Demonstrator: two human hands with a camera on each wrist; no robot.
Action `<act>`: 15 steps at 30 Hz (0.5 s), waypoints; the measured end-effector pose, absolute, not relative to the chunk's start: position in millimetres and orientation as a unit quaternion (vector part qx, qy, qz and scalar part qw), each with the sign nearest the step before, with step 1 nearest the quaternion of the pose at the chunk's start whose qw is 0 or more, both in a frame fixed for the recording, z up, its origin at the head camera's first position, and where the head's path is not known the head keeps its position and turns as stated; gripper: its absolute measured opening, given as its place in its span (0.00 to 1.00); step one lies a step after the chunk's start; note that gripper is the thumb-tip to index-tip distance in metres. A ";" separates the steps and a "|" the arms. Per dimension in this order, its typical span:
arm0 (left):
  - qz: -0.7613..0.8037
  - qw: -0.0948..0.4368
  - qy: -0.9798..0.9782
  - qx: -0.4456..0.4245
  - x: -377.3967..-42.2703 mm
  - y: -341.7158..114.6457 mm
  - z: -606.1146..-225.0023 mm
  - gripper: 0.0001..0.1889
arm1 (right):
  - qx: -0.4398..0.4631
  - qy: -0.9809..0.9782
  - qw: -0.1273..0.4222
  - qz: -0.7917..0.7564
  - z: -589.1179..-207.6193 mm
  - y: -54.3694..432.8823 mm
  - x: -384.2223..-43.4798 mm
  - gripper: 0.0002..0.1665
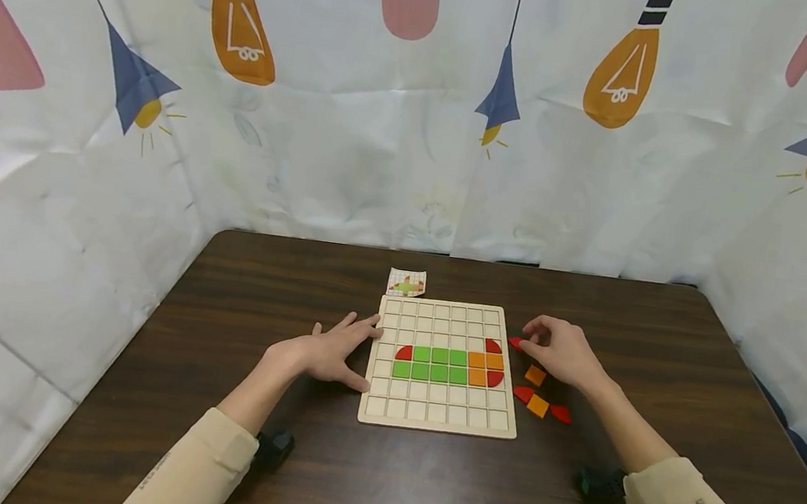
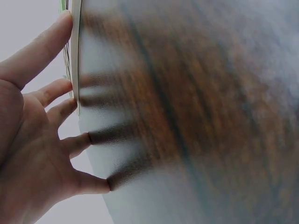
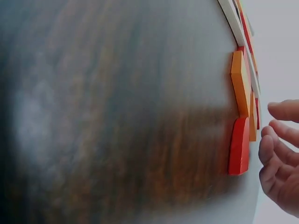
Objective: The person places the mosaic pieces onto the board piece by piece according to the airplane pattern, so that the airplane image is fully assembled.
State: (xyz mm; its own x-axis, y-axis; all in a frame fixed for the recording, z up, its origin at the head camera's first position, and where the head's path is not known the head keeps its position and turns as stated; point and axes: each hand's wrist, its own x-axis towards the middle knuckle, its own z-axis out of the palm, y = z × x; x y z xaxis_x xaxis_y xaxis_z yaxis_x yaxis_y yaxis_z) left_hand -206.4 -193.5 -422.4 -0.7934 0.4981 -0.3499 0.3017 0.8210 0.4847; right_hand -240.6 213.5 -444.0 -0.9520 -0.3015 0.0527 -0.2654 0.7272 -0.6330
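A square wooden grid board (image 1: pixel 444 416) lies on the dark table, bearing green squares (image 1: pixel 439 363) in two rows, orange squares (image 1: pixel 476 368) and red rounded pieces (image 1: pixel 404 353). My left hand (image 1: pixel 331 352) is spread at the board's left edge; in the left wrist view its thumb (image 2: pixel 53 39) and two fingertips meet that edge. My right hand (image 1: pixel 561 354) hovers over a loose red piece (image 1: pixel 516 342) by the board's right edge. Its fingers are bent, with a gap between thumb (image 3: pixel 282 111) and forefinger and nothing visible in it.
Loose orange squares (image 1: pixel 535 375) and red pieces (image 1: pixel 561 414) lie on the table right of the board, below my right hand. A small picture card (image 1: pixel 406 283) lies behind the board's far left corner. A printed white curtain (image 1: pixel 354 162) hangs around the table's far side.
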 end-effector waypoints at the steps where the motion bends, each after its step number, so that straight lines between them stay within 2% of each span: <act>1: 0.207 0.238 0.924 0.216 -206.1 -193.5 -422.3 0.47 | -0.151 0.930 0.031 -0.334 -444.5 214.4 -240.8 0.12; 8: 0.208 0.241 0.923 0.215 -203.3 -193.3 -421.9 0.47 | -0.152 0.933 0.055 -0.320 -446.4 214.5 -241.9 0.17; 15: 0.212 0.237 0.923 0.217 -203.4 -193.3 -421.2 0.47 | -0.151 0.940 0.060 -0.301 -448.3 212.2 -245.0 0.16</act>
State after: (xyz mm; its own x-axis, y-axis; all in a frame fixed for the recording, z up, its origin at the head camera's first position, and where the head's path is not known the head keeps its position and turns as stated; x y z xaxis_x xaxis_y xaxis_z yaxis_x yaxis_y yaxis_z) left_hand -203.4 -193.3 -421.2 -0.7931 0.5011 -0.3462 0.3003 0.8162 0.4935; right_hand -245.0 212.2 -448.3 -0.9472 -0.3200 -0.0226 -0.2475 0.7738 -0.5831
